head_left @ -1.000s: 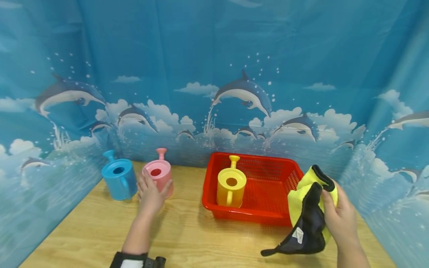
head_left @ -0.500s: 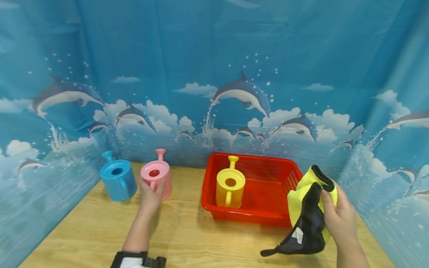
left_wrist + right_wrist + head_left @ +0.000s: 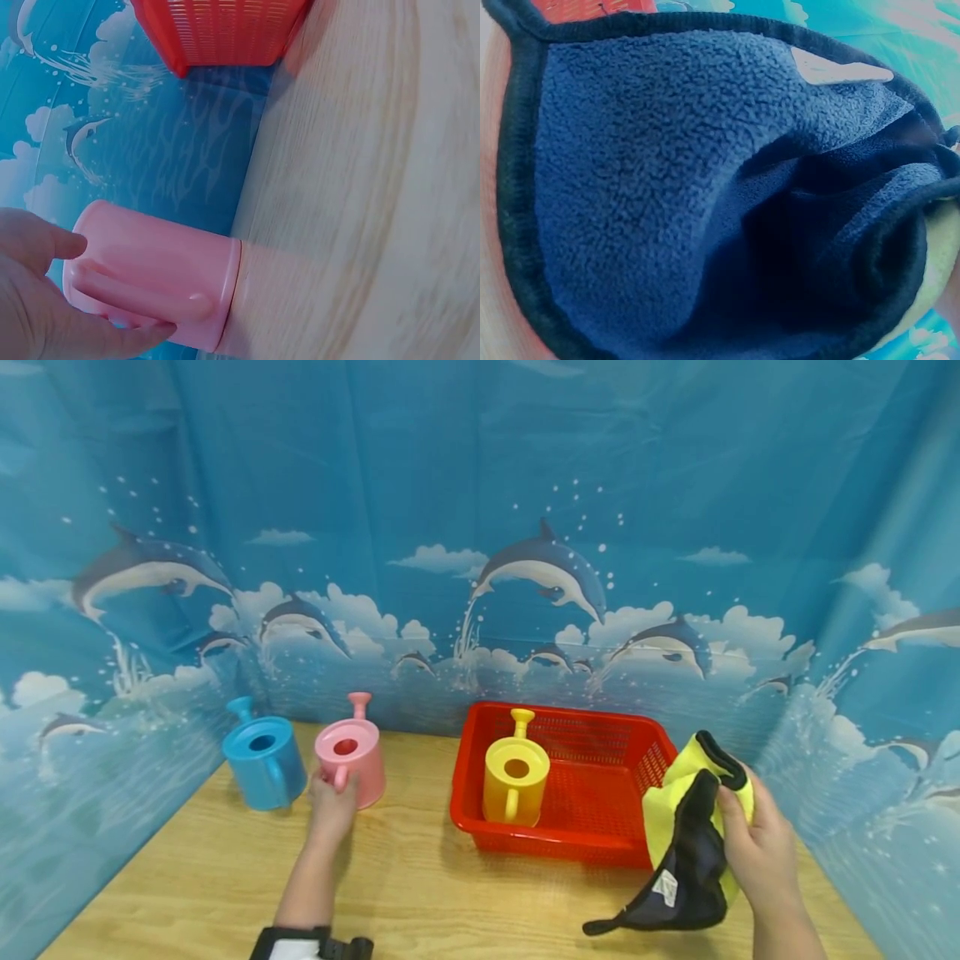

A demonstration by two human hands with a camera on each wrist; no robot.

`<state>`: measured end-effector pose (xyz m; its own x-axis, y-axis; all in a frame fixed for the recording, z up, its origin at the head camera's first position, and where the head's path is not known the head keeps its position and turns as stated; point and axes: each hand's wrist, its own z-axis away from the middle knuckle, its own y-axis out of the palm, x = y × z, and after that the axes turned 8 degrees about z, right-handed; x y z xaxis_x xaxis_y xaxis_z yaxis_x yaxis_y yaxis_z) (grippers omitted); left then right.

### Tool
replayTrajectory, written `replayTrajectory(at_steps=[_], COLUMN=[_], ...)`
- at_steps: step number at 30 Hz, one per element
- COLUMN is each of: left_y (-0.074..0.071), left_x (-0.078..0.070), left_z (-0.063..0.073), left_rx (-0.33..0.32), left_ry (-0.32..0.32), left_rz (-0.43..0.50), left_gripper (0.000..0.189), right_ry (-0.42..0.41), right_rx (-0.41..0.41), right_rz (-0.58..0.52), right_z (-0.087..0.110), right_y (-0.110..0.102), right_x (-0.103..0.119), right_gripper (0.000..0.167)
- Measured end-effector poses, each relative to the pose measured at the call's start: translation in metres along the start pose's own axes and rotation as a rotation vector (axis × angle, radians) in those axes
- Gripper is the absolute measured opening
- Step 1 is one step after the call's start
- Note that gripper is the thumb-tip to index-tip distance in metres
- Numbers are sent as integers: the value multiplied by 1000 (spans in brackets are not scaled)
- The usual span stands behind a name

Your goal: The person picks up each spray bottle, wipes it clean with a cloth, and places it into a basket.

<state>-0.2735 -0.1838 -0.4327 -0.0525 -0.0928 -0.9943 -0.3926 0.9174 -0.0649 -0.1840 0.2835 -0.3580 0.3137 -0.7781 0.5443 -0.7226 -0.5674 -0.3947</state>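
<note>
A pink watering can [image 3: 360, 768] stands upright on the table, its handle toward me. My left hand [image 3: 331, 806] is at that handle; in the left wrist view the thumb and a finger of the left hand [image 3: 37, 300] lie spread on either side of the handle [image 3: 135, 295], not visibly closed round it. A blue watering can [image 3: 266, 768] stands just to the left. At the right, my right hand [image 3: 761, 843] grips a bunched yellow and black cloth [image 3: 690, 860] above the table. That cloth [image 3: 645, 150] fills most of the right wrist view, showing dark fleece and a white label.
A red plastic basket [image 3: 555, 839] stands mid-table, with a yellow watering can [image 3: 516, 785] upright in its left part. Behind the wooden table [image 3: 420, 893] and along both sides hangs a blue dolphin-print curtain [image 3: 435, 460].
My left hand has drawn down from the pink can's top and sides to its handle. The pink can stays nearly in place. My right hand keeps holding the cloth.
</note>
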Motion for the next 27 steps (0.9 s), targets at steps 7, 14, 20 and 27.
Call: replayTrajectory(at_steps=[7, 14, 20, 27], left_y=[-4, -7, -6, -8], left_x=[-4, -7, -12, -15], left_z=[10, 8, 9, 9], left_rx=[68, 182, 165, 116], left_ry=[-65, -38, -29, -36], left_rz=[-104, -270, -310, -305], left_gripper=[53, 53, 55, 59], right_ry=[-4, 5, 15, 18], right_rx=[-4, -4, 11, 19], right_rz=[8, 4, 16, 17], right_z=[1, 1, 0, -1], right_y=[1, 1, 0, -1], right_x=[-1, -3, -3, -2], right_gripper=[27, 28, 28, 28])
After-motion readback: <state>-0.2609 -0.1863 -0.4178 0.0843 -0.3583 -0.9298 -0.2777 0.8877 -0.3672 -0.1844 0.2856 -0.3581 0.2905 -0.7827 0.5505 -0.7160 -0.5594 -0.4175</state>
